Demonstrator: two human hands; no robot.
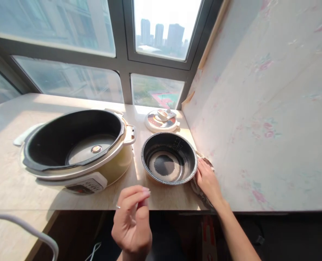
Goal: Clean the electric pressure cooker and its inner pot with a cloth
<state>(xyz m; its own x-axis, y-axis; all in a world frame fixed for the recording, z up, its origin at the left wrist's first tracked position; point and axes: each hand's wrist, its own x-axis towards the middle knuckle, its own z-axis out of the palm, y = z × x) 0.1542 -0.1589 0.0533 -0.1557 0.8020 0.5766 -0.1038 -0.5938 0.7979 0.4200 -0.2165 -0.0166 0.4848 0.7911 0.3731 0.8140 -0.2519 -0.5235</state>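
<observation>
Right hand [208, 184] perhaps touches half-hidden cloth [196, 189].

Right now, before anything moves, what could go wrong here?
One: the right hand is at the right side of the inner pot; a push from there might knock it against the cooker. Two: the cooker stands open, its base plate exposed, so drips or crumbs could fall in. Three: the cloth lies bunched by that hand near the front edge of the counter, so it might slip off.
</observation>
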